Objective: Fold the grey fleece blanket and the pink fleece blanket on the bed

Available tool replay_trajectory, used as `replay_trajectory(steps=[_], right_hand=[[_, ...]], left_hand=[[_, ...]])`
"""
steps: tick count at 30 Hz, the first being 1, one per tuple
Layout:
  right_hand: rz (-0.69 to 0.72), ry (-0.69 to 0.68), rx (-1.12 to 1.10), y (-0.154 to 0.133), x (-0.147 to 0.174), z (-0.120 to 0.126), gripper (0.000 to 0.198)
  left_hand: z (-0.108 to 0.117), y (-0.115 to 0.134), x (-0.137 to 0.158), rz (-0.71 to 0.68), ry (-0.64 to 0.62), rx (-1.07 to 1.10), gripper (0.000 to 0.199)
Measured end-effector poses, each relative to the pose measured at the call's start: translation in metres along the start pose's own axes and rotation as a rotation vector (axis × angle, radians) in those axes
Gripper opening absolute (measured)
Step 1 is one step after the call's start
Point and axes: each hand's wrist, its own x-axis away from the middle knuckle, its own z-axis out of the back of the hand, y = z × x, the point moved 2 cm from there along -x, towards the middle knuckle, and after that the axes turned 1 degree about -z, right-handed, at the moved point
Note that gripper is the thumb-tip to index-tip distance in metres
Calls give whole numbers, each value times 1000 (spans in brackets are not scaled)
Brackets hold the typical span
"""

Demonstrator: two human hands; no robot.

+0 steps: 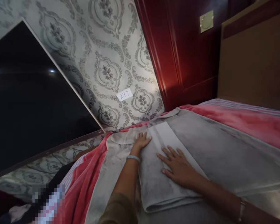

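A gray, plush-looking cloth (154,185) lies flat in a long folded bundle, its near edge showing stacked layers that curve round at the left corner. A smooth white panel (168,133) with a straight outer edge runs lengthwise along the bundle's right side, its middle partly hidden. Both rest on a wide, lightly wrinkled gray blanket (214,149).

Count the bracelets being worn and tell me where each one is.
2. A pale bracelet circles the wrist of the left hand; a shiny bracelet is on the forearm behind the right hand. The sleeve could hide more.
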Motion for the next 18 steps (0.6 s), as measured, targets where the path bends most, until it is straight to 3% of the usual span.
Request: replay_trajectory(steps=[4, 10, 14, 18], right_hand=[[-7, 0, -28, -2, 1, 7, 69], [15, 33, -61, -3, 0, 9, 71], [44, -23, -40, 8, 7, 17, 69], [-21, -19, -4, 51, 42, 24, 65]], left_hand=[[2, 21, 52, -99, 75, -9, 65], [-51, 28, 130, -215, 168, -102, 60], [-69, 28, 141, -195, 224, -172, 61], [-67, 30, 138, -189, 210, -195, 62]])
